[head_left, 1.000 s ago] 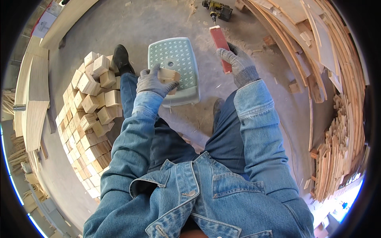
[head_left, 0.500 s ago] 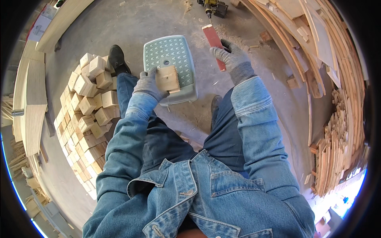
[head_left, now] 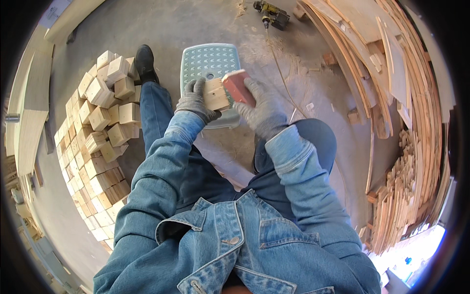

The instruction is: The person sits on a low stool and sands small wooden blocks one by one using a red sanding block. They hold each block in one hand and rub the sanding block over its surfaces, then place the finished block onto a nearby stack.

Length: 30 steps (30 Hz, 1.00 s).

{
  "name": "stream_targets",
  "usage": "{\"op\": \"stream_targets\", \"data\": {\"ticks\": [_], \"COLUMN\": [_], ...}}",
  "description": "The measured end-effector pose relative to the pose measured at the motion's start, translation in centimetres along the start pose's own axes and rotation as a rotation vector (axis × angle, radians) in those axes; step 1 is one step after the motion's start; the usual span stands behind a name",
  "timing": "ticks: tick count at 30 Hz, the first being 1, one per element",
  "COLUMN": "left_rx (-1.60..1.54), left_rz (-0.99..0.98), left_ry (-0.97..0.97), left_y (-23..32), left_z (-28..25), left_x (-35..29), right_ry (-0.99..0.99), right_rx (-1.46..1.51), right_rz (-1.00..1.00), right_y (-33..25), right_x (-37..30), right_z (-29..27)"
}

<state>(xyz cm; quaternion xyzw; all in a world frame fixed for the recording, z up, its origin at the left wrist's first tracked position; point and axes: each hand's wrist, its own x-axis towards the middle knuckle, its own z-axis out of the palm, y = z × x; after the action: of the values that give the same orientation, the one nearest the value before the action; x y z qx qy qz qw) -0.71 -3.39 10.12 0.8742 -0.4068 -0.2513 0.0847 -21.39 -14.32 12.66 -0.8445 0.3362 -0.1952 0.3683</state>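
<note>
My left hand [head_left: 196, 101] grips the block [head_left: 214, 96] above the near edge of the stool [head_left: 209, 57]; my right hand [head_left: 263, 106] clasps the red bar [head_left: 239, 88]. Block judged light, stiff, not fragile; best held by opposite sides.

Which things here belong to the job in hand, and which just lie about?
Part of the job, probably:
wooden block in the left hand;
red-faced bar in the right hand;
similar-looking stacked wooden blocks;
step stool.

Lying about, seemingly:
cordless drill;
wood strips at far right.
</note>
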Motion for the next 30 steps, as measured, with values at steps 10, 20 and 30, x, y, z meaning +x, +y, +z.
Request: {"op": "stream_targets", "data": {"ticks": [10, 20, 30], "left_rx": [-0.156, -0.183, -0.152], "left_rz": [0.082, 0.079, 0.089], "left_ry": [0.108, 0.104, 0.104], "left_y": [-1.4, -1.0, -0.7], "left_z": [2.0, 1.7, 1.2], "left_x": [0.3, 0.7, 0.1], "right_ry": [-0.039, -0.063, -0.053], "right_rx": [-0.442, -0.47, -0.547], "right_rz": [0.016, 0.056, 0.031], "right_y": [-2.6, -2.5, -2.5], "right_x": [-1.0, 6.9, -5.2], "right_z": [5.1, 6.0, 4.3]}}
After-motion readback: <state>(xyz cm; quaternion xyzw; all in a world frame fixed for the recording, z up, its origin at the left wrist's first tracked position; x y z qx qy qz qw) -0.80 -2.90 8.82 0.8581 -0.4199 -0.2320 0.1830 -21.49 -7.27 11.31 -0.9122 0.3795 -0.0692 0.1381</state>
